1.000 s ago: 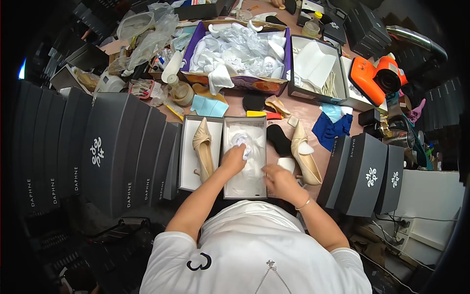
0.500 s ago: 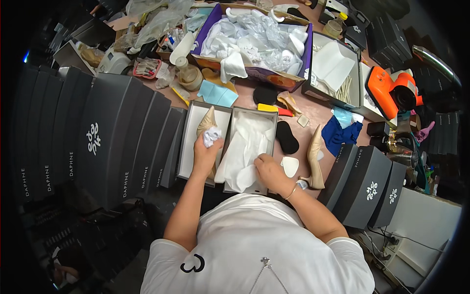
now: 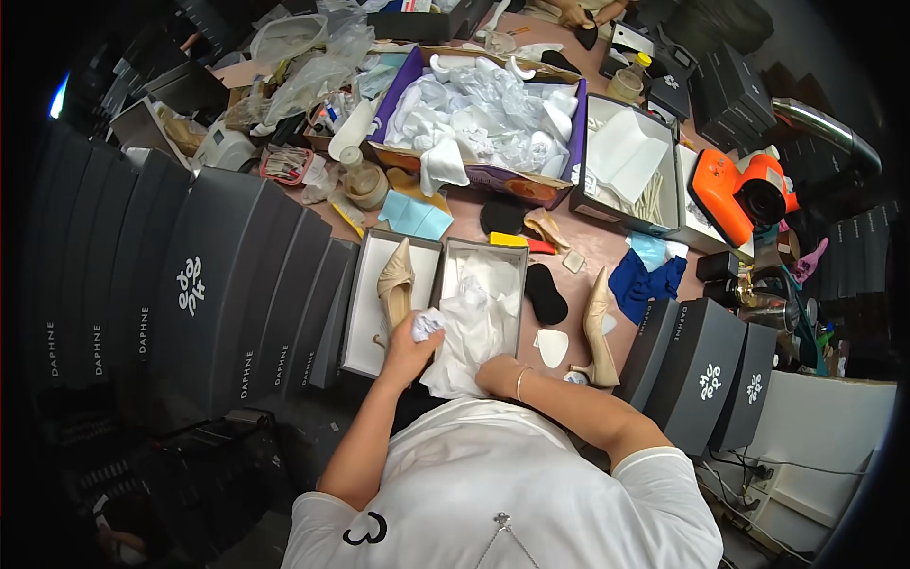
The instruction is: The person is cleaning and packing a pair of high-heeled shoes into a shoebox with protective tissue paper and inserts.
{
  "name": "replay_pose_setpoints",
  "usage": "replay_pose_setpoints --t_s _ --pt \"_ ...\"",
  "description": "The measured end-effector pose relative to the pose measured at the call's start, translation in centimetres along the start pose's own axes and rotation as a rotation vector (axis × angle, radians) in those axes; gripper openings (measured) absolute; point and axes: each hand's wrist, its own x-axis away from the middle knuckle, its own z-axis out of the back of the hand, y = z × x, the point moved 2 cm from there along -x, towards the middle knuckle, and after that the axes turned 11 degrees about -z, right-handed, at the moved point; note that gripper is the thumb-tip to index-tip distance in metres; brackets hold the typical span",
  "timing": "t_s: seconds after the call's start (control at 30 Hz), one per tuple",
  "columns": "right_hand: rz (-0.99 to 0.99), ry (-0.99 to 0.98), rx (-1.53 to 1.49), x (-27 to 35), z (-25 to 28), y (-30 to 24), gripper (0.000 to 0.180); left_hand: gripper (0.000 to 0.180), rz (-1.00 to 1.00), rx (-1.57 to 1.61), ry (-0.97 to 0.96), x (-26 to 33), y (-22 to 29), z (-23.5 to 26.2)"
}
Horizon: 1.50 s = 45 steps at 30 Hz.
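My left hand is closed around a crumpled ball of white paper, beside a beige high-heeled shoe. That shoe lies toe-away in one half of an opened shoebox. White tissue paper fills the other half and spills over its near end. Closed on the tissue at that end is my right hand, its fingertips partly hidden. A second beige heeled shoe lies on the table to the right.
Stacks of dark shoeboxes flank me on the left and right. Beyond stands a purple carton of crumpled paper. Black insoles, a blue cloth and an orange device lie around. Another person's hands show at the far edge.
My left hand has drawn back from the shoe toward me, still with the paper ball. My right hand has slid nearer along the tissue. The whole view has shifted slightly.
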Motion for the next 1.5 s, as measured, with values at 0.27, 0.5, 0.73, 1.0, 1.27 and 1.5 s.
replay_pose_setpoints --t_s 0.27,0.5,0.73,1.0,1.27,1.5 --pt "0.269 0.285 -0.901 7.0 12.3 3.2 0.010 0.031 0.276 0.557 0.238 0.8 0.6 1.9" --pt "0.316 0.672 -1.938 10.5 13.3 10.3 0.010 0.031 0.077 0.489 0.197 -0.4 2.8 2.0" --pt "0.037 0.838 -1.674 18.8 14.8 9.3 0.023 0.048 -0.134 -0.104 -0.072 0.7 2.4 -1.5" --pt "-0.079 0.180 -0.633 9.0 2.9 1.0 0.042 0.080 -0.255 -0.419 -0.132 -0.3 -2.9 -7.9" --pt "-0.125 0.330 -0.688 10.0 3.0 1.5 0.021 0.074 -0.265 -0.721 -0.374 -3.5 -3.8 -8.6" --pt "-0.109 0.147 -0.090 6.7 1.3 -0.1 0.019 0.057 -0.260 -0.819 -0.396 -4.4 -5.0 -9.3"
